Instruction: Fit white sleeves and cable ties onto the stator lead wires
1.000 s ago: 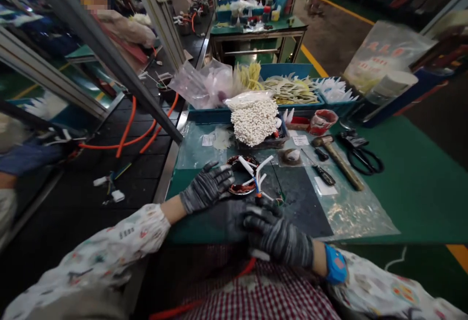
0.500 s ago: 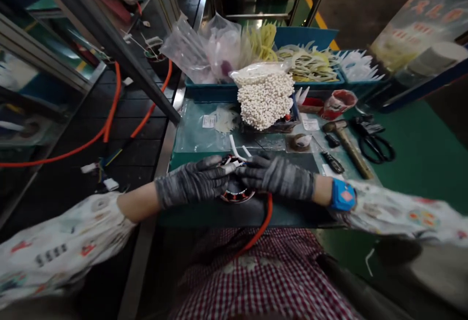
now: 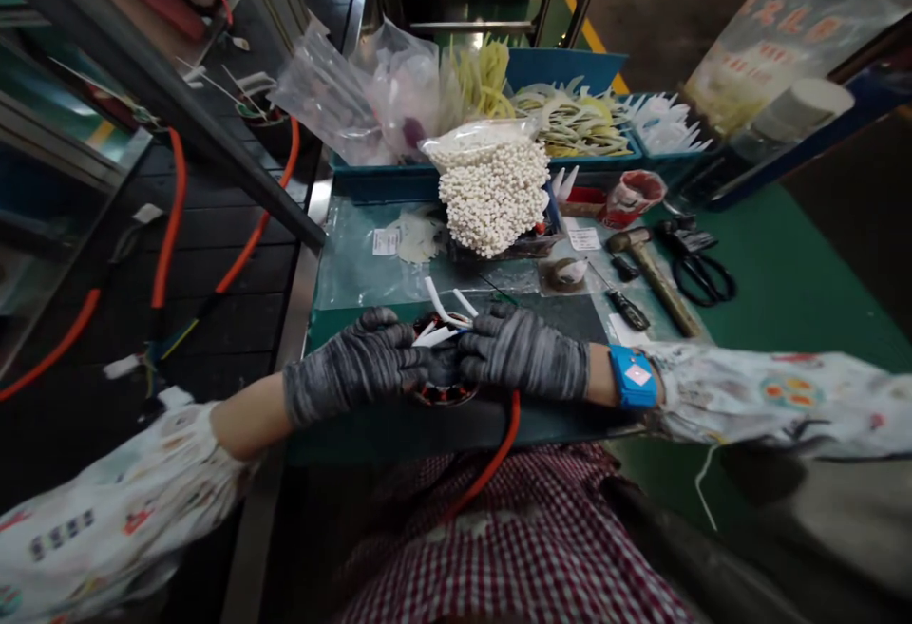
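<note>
Nearest the camera, a red-checked apron [image 3: 513,548] fills the six o'clock edge, with one orange cable [image 3: 491,458] running up over it toward the hands. Both hands wear grey knit gloves. The left hand [image 3: 352,368] comes in from eight o'clock and the right hand [image 3: 523,353] from three o'clock, the right wrist carrying one blue wristband [image 3: 633,377]. They meet over one round wound coil [image 3: 442,387] lying on the green bench [image 3: 784,301] at the centre; only its lower copper-and-red rim shows beneath the gloves. The fingers of both hands are curled and pressed together around the coil's top, where about three white sleeved leads [image 3: 442,311] stick up toward twelve o'clock. Whether any lead is pinched cannot be told.

Beyond the hands, toward one o'clock, lie one small screwdriver [image 3: 627,306], one hammer [image 3: 655,273] and one pair of black scissors [image 3: 702,268], with one roll of tape [image 3: 566,273] just left of them. At twelve o'clock sits one clear bag of small white pieces [image 3: 491,192], and one red-printed cup [image 3: 631,198] is tipped at one o'clock. Farther back, blue trays [image 3: 570,68] hold yellow and white strips. At ten o'clock two orange hoses [image 3: 171,225] cross a black conveyor.
</note>
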`<state>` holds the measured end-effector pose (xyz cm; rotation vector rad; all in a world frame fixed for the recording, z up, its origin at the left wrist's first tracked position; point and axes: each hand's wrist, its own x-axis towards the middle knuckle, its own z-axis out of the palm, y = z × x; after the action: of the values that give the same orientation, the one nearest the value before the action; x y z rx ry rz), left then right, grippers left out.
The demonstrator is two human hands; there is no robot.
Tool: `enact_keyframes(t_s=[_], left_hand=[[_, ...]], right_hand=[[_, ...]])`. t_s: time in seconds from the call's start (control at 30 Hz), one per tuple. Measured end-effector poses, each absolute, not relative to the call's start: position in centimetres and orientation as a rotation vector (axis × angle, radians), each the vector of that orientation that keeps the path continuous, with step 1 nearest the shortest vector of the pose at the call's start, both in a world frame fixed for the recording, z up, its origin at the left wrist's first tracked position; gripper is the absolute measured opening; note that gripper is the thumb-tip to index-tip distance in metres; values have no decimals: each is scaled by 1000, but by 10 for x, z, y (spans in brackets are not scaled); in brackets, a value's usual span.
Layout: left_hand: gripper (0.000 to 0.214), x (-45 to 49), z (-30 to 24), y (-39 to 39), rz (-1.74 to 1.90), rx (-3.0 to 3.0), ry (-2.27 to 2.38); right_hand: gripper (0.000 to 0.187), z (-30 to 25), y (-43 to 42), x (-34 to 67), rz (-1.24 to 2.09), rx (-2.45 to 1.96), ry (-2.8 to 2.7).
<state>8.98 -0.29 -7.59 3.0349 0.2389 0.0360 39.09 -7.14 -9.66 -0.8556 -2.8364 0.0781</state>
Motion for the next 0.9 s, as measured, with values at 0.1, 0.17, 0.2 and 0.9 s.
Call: enact_keyframes(t_s=[0.1,0.17,0.2,0.9], left_hand=[[29,87,-72,-6,156,3059,244],[16,92,-62,-9,187,3022,268],[16,98,-56,-11,178,2983,271],[16,207,-52,-17,462,2585,299]], right_hand=[[26,-119,-105,406,-155,-864,-2670],[30,-139,-130,406,-198,-1104,-2414],[37,-149,-142,403,-195,-1238,-2260],[40,-90,-171,424,719,-1253,-1313]])
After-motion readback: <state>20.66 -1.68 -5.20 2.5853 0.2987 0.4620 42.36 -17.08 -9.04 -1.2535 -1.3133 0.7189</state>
